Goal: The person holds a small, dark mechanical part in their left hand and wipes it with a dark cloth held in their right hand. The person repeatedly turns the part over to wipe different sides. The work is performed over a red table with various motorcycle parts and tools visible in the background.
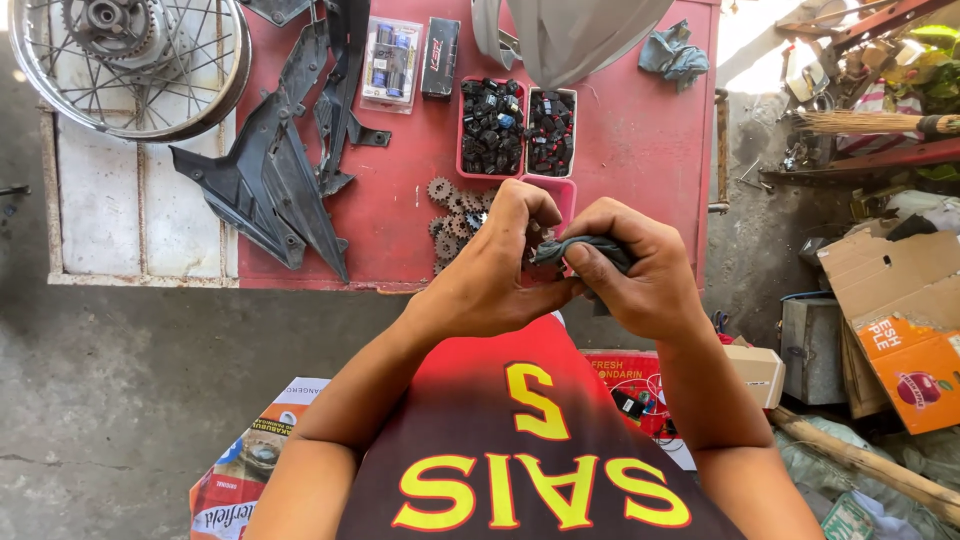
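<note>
Your view looks straight down on a red table [640, 150] set against a grey concrete floor [110, 400]. At the table's left end lies a spoked wheel [130, 60] on a pale panel, and beside it rest long black plastic panels [270, 180]. Two small trays [518, 125], one red and one pale, stand side by side near the table's middle, both filled with small black parts. Just below them, a cluster of small toothed sprockets [447, 215] lies on the red surface, next to your left hand. A crumpled blue cloth [672, 55] sits near the far right corner. Your left hand [495, 275] is closed, fingertips pinched on a small dark part that is too hidden to identify. Your right hand [640, 270] is closed around a grey rag [585, 247], held between both hands above the table's near edge.
</note>
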